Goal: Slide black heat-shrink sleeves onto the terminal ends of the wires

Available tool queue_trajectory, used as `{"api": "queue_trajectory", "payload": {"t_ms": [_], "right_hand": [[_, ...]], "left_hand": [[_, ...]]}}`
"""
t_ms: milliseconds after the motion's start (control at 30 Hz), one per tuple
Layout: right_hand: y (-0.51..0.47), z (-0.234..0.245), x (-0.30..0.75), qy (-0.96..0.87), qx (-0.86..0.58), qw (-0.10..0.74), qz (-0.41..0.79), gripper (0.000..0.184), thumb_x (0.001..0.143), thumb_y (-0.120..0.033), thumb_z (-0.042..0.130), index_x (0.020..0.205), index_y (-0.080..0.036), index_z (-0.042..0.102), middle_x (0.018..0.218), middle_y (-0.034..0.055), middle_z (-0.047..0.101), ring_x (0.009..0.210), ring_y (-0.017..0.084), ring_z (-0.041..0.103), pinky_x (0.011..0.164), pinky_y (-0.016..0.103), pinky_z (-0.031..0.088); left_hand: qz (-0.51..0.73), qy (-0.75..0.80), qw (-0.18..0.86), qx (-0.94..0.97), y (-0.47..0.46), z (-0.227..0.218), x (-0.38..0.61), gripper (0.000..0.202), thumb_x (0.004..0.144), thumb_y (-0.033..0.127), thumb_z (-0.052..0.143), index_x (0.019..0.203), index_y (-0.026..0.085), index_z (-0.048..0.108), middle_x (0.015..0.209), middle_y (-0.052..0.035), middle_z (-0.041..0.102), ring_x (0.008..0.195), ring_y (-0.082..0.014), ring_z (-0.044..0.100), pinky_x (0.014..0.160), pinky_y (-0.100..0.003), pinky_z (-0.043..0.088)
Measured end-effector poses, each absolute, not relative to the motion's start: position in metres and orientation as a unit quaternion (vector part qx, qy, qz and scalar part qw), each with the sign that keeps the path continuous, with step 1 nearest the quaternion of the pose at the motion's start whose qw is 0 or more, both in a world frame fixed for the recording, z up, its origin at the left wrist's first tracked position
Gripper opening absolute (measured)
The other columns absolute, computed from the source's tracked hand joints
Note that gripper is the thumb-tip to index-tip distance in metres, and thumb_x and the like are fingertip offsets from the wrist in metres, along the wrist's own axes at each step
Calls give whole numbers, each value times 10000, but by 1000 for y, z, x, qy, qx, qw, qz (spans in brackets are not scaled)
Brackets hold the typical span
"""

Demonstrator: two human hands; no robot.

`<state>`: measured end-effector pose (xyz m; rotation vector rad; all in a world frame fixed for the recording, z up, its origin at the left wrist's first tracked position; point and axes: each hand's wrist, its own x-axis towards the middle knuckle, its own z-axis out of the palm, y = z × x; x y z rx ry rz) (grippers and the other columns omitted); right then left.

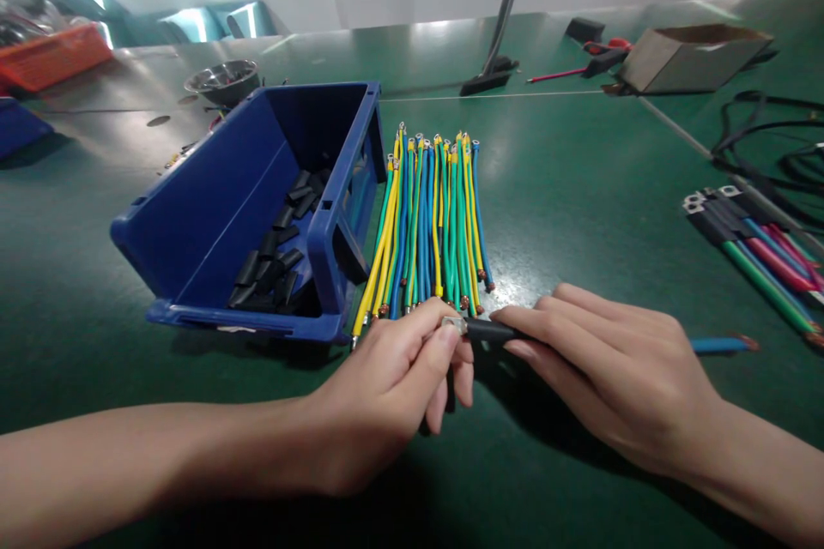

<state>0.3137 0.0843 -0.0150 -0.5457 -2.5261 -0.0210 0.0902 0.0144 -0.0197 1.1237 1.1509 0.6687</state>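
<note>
Between my hands is a blue cable (721, 345) with a silver ring lug at one end and a black sleeve (487, 331) over the part next to the lug. The lug is pinched between the thumb and forefinger of my left hand (412, 360). My right hand (618, 369) is closed round the black sleeve and the cable, whose bare copper end sticks out to the right. Just beyond my hands lies a row of yellow-green and blue cables (428, 223) with lugs on their far ends. Loose black sleeves (270, 270) lie inside the blue bin (193, 206) at left.
Finished-looking thick cables with black sleeves (760, 249) lie at right, near coiled black cable (772, 137). Farther back are a cardboard box (695, 60), a metal bowl (222, 84), a stand with a dark base (486, 84) and an orange basket (55, 56).
</note>
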Motion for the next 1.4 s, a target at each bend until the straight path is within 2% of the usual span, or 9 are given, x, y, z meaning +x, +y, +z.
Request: {"api": "queue_trajectory", "payload": {"t_ms": [167, 400, 633, 833, 1000, 1400], "right_hand": [[85, -16, 313, -937, -207, 282, -8, 126, 999, -206, 535, 1036, -148, 640, 738, -1, 664, 624, 129, 542, 578, 265, 403], [85, -18, 314, -933, -201, 297, 11, 118, 960, -195, 611, 1063, -148, 643, 741, -7, 658, 621, 125, 539, 579, 272, 398], [84, -18, 315, -932, -198, 303, 14, 182, 929, -166, 654, 1110, -142, 652, 726, -11, 655, 614, 120, 536, 572, 284, 384], [81, -16, 315, -931, -200, 304, -17, 216, 901, -141, 686, 1115, -130, 669, 734, -10, 667, 613, 114, 534, 577, 288, 381], [77, -14, 315, -928, -195, 311, -59, 209, 891, -123, 696, 1099, -121, 668, 739, -2, 684, 605, 111, 544, 582, 277, 392], [81, -14, 318, -936, -184, 297, -33, 238, 899, -124, 681, 1135, -107, 656, 732, 4, 656, 617, 123, 558, 592, 285, 412]], "left_hand": [[286, 497, 650, 498, 15, -21, 89, 459, 1033, 610, 384, 899, 216, 578, 762, 16, 631, 557, -71, 554, 423, -160, 345], [309, 492, 627, 518, 18, -15, 89, 394, 1070, 469, 394, 833, 202, 561, 649, 37, 625, 505, -57, 540, 467, -155, 370], [313, 491, 627, 518, 20, -13, 90, 410, 1067, 427, 392, 771, 190, 546, 607, 28, 612, 485, -61, 514, 461, -154, 371], [322, 485, 629, 515, 21, -8, 93, 335, 1052, 363, 396, 793, 198, 529, 589, 35, 595, 471, -66, 499, 457, -152, 368], [321, 493, 634, 502, 22, -5, 94, 316, 1036, 359, 395, 788, 201, 511, 568, 34, 572, 460, -76, 481, 435, -154, 350], [305, 480, 630, 529, 20, -6, 93, 337, 1062, 404, 347, 854, 204, 520, 606, 17, 602, 487, -90, 505, 458, -169, 358]]}}
